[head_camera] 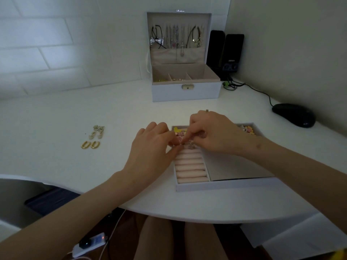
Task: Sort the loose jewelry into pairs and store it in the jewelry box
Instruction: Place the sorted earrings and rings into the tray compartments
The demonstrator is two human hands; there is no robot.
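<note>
A white removable tray (223,185) with pink ring rolls (190,166) lies on the desk in front of me. Both hands meet over its far left corner. My left hand (152,149) and my right hand (210,134) each pinch at a small silvery earring (190,146) sitting on the upper rolls. Pink and yellow pieces (178,130) lie just behind the fingers. The open jewelry box (185,91) stands at the back, necklaces hanging in its lid. Two gold hoops (90,144) and a pair of pale drop earrings (96,132) lie loose on the left.
A black mouse (293,115) and its cable lie at the right, two black speakers (228,53) behind the box. More colourful pieces (247,129) fill the tray's far right compartment. The desk edge curves just in front of my knees; a power strip (90,243) lies below.
</note>
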